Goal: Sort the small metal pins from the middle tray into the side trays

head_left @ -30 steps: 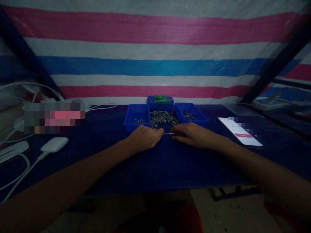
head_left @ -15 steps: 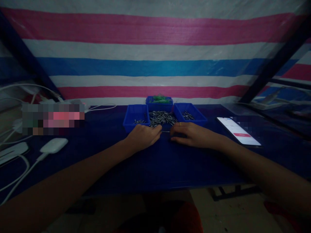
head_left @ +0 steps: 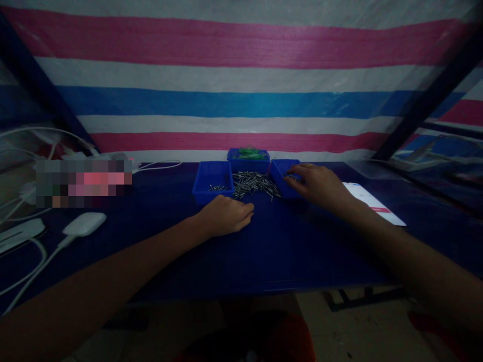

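Note:
My left hand (head_left: 227, 216) rests closed on the blue table, just in front of the left blue bin (head_left: 213, 176); whatever its fingers hold, if anything, is too small to make out. Over the right blue bin (head_left: 278, 177) is my right hand (head_left: 315, 182), its fingers bent down inside the rim and apart from the thumb. Between the two bins lies a loose pile of thin metal pieces (head_left: 253, 183). Some similar pieces sit at the bottom of the left bin.
Behind the pile stands a blue bin (head_left: 249, 162) with green items (head_left: 249, 152). A lit phone (head_left: 372, 202) lies at the right. White cables and a white charger (head_left: 85, 223) are at the left. A striped sheet (head_left: 241, 105) hangs behind the table.
My right hand has moved away from my left hand, rightward and forward to the right bin. The thin piece seen between the hands no longer shows. My left hand has stayed nearly in place.

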A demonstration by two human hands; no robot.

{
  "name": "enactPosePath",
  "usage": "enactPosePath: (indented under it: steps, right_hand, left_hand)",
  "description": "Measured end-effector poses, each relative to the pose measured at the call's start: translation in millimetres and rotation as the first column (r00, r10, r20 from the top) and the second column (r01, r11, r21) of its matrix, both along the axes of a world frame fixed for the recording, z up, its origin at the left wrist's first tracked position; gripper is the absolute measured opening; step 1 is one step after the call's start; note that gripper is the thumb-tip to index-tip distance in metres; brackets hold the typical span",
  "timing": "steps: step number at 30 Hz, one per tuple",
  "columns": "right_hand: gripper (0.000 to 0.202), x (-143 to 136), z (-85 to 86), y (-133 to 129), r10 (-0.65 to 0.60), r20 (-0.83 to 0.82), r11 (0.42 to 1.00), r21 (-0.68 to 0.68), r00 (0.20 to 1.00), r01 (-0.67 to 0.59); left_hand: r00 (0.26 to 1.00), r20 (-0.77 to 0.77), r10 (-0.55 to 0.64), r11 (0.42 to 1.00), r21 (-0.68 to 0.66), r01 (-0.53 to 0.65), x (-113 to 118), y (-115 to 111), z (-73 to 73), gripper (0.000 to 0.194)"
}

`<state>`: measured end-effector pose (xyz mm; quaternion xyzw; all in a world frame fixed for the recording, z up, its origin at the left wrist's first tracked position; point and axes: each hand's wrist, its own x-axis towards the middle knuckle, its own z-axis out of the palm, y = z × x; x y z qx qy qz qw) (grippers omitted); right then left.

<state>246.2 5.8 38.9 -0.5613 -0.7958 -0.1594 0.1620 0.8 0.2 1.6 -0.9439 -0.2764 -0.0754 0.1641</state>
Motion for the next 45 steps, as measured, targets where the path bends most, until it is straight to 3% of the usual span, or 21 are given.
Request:
enactPosePath:
  steps: [2,4,9,12,20,30,40,45]
  right_hand:
    - [0.033,-9,-0.4,-6,0.119,-0.039,0.993,-0.001,0.992,-0.119]
    - [0.033,-17,-3.1,-11,0.22,-0.037,0.971,-0.089,0.975,-0.223]
    - [0.035,-24,-21.9,-15,0.249,0.008,0.917,-0.323,0.969,-0.233]
    - [0.035,-22,-29.5,-14,0.286,0.009,0.892,-0.369,0.958,-0.262]
    - [0.032,-23,-23.9,-15,0.36,-0.028,0.86,-0.378,0.932,-0.344]
    - [0.03,-31,-20.6,-23,0.6,-0.14,0.699,-0.389,0.788,-0.601]
    - [0.027,-35,-21.6,-27,0.648,-0.176,0.653,-0.372,0.741,-0.659]
    - [0.025,-36,-18.9,-29,0.622,-0.178,0.673,-0.376,0.763,-0.636]
  left_hand:
    - [1.0,0.001,-0.007,1.0,-0.003,0.007,0,0,0.4,0.022]
    - [1.0,0.001,-0.007,1.0,0.001,0.007,0,0,0.5,0.021]
    - [1.0,-0.008,-0.021,1.0,0.008,0.021,-1,1,-0.3,0.02]
    - [0.999,-0.015,-0.029,1.0,0.005,0.029,-1,2,-0.4,0.021]
    - [0.999,-0.009,-0.044,0.999,0.007,0.044,-2,2,-0.7,0.021]
    - [0.999,0.032,-0.043,0.999,0.013,0.043,0,0,-2.3,0.024]
    - [0.989,0.047,-0.137,0.991,-0.001,0.137,1,-1,-2.6,0.025]
    - [0.99,0.058,-0.131,0.99,-0.045,0.134,1,0,-2.6,0.021]
